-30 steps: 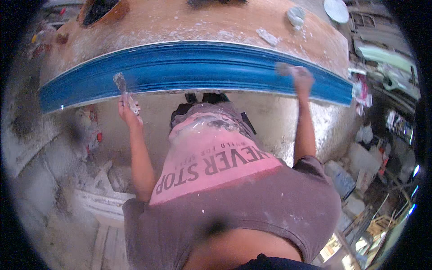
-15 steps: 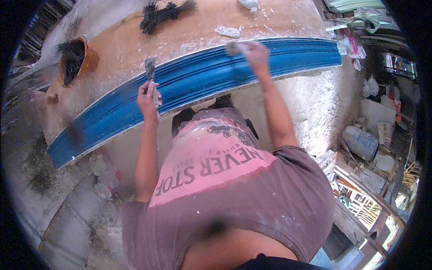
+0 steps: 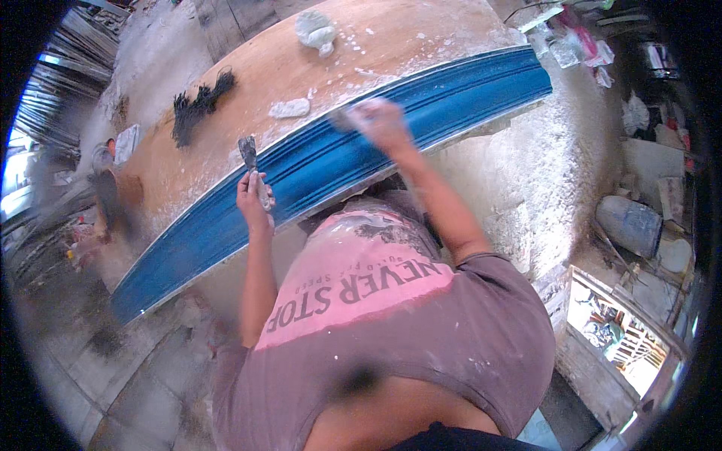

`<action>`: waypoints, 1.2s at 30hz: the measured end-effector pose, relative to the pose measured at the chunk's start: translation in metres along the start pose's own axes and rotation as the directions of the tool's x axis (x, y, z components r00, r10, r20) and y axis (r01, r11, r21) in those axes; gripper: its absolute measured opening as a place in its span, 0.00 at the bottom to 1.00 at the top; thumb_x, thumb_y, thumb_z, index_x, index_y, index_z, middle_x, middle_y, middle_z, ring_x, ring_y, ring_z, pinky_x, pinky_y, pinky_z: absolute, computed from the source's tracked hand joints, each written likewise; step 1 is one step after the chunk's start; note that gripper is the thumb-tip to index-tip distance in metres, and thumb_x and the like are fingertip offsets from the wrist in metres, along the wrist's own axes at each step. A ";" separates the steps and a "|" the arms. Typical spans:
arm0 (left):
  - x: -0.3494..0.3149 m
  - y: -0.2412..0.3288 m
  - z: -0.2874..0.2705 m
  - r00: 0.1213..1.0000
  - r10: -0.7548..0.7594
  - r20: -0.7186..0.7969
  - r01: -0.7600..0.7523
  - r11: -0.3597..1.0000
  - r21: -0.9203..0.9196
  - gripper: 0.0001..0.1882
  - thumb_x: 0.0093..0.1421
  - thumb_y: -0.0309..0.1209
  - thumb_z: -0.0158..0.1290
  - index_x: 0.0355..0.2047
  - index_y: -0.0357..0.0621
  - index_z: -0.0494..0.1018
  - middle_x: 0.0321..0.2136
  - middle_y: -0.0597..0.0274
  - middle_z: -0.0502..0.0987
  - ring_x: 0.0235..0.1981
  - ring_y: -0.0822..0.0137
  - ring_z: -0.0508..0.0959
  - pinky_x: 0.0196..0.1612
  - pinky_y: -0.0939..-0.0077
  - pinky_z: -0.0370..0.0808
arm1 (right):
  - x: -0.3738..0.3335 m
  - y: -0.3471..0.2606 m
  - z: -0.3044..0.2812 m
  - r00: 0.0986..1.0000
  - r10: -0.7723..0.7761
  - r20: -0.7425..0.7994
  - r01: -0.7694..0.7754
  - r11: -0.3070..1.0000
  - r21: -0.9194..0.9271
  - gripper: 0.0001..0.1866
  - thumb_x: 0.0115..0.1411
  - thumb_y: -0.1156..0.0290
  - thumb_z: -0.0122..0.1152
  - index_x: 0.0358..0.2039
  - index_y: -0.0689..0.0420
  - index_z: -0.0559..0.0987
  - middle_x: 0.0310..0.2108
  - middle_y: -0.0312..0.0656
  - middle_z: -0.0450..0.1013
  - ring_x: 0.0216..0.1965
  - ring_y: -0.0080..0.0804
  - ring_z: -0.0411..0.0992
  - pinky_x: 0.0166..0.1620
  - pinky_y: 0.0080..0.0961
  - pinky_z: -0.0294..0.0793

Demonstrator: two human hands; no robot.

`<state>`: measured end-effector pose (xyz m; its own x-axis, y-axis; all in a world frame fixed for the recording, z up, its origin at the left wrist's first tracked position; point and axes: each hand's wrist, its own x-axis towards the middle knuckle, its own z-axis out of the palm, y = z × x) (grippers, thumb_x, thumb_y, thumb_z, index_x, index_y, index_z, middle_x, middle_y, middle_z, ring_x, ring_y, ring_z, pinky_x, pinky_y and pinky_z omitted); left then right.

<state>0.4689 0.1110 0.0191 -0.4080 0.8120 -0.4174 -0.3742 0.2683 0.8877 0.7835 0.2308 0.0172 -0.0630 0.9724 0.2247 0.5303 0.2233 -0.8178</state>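
A long blue ridged moulding [image 3: 466, 90] lies across the front of the tan tabletop [image 3: 259, 86], its pale edge toward me. My left hand [image 3: 256, 197] is closed around the pale handle of a putty knife [image 3: 247, 152], whose dark, crusted blade points away from me over the moulding's far edge. Farther right, my right hand [image 3: 388, 129] is closed on a brush-like tool [image 3: 344, 119] with a grey-brown end, held at the moulding's far side. Motion blurs that hand and tool, so exact contact with the blue surface is unclear.
Beyond the moulding lie a white lump [image 3: 289, 109], a bundle of dark fibres [image 3: 201, 104] and a white, plaster-coated rounded object [image 3: 316, 31]. A brown pot [image 3: 126, 189] stands left. Plastic bags [image 3: 568, 51] hang at the far right corner; a blue barrel [image 3: 630, 224] lies right.
The view has shifted, showing more of the tabletop's far side. My right hand has swept left along the moulding with its tool. My left hand still holds the putty knife in much the same pose.
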 end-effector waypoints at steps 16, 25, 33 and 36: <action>-0.049 -0.018 0.172 0.999 -0.048 -0.006 0.048 0.999 0.021 0.11 0.70 0.36 0.51 0.47 0.45 0.70 0.37 0.60 0.79 0.22 0.73 0.74 0.15 0.81 0.68 | 0.027 0.011 -0.058 0.887 -0.097 0.452 0.113 0.994 -0.010 0.13 0.56 0.58 0.60 0.30 0.53 0.86 0.30 0.50 0.80 0.33 0.50 0.79 0.41 0.42 0.79; -0.036 -0.017 0.159 0.998 0.025 -0.052 -0.030 0.994 -0.103 0.12 0.69 0.35 0.52 0.49 0.44 0.69 0.37 0.61 0.78 0.22 0.74 0.74 0.15 0.81 0.68 | 0.104 0.265 -0.407 0.971 0.118 -0.207 -0.236 0.598 -0.766 0.14 0.58 0.57 0.60 0.33 0.51 0.87 0.35 0.46 0.82 0.37 0.45 0.81 0.43 0.40 0.80; -0.047 -0.036 0.165 0.992 -0.042 -0.121 0.036 0.998 -0.052 0.12 0.69 0.35 0.53 0.49 0.45 0.70 0.36 0.62 0.78 0.22 0.74 0.73 0.16 0.81 0.67 | 0.100 0.066 -0.192 0.914 -0.038 0.404 0.067 0.996 -0.057 0.18 0.59 0.53 0.64 0.37 0.55 0.87 0.34 0.48 0.82 0.35 0.44 0.80 0.42 0.35 0.78; -0.051 -0.025 0.176 0.993 0.016 -0.119 -0.016 1.000 0.007 0.12 0.69 0.35 0.54 0.48 0.45 0.70 0.37 0.61 0.79 0.22 0.74 0.74 0.16 0.82 0.67 | 0.080 0.095 -0.173 0.969 0.049 0.241 -0.057 0.998 0.026 0.14 0.56 0.57 0.70 0.35 0.55 0.87 0.32 0.44 0.83 0.34 0.35 0.82 0.41 0.30 0.79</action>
<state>0.6455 0.1536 0.0524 -0.5105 0.7487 -0.4229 -0.3617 0.2592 0.8955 0.9749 0.3180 0.0489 -0.2388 0.9698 0.0501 0.5106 0.1693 -0.8430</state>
